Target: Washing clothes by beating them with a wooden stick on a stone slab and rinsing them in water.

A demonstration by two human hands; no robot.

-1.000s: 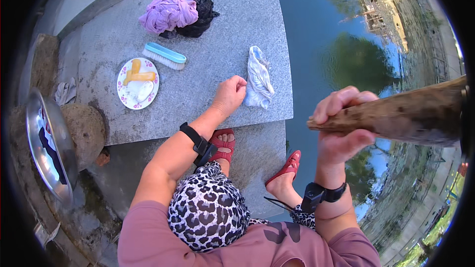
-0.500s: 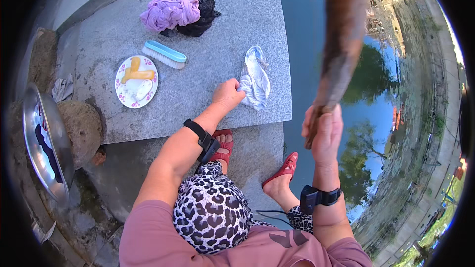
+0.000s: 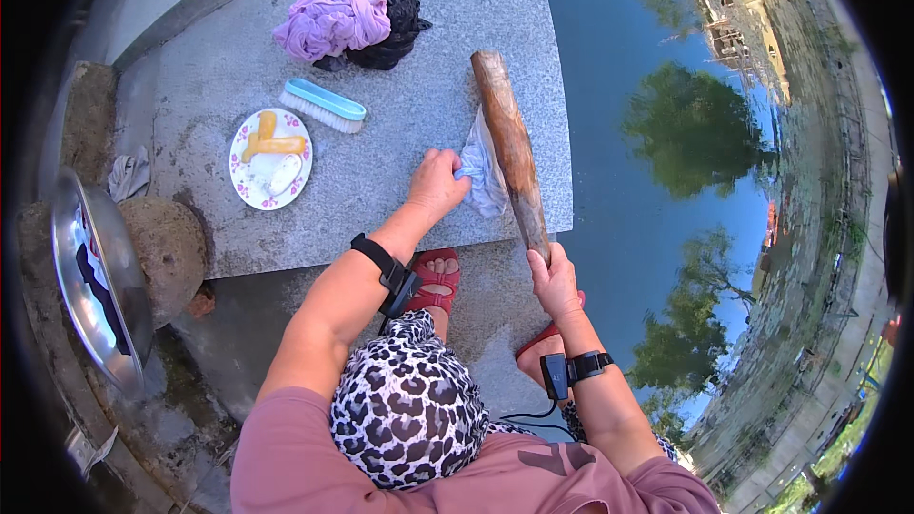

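A thick wooden washing bat (image 3: 509, 138) is gripped by its thin end in my right hand (image 3: 555, 284). Its wide end lies over a wet, pale blue-white cloth (image 3: 485, 176) on the grey stone slab (image 3: 390, 190), covering much of it. My left hand (image 3: 440, 179) is closed on the near left corner of the cloth, and the fingers are bunched round it. Left of that hand lies a blue scrub brush (image 3: 324, 105) with white bristles. A flowered plate (image 3: 238, 181) beside it bears yellowish bars of soap (image 3: 276, 146) and a white oval piece (image 3: 284, 174).
Lilac cloth (image 3: 333, 19) and black cloth (image 3: 405, 29) lie heaped at the slab's far side. A metal basin (image 3: 133, 295) with dark and light cloth leans at the left by a round stone (image 3: 167, 252). Water (image 3: 605, 133) borders the slab on the right.
The wooden bat has swung down and left from its raised position onto the cloth, and my right hand has come lower and left with it. My left hand stays at the cloth's corner.
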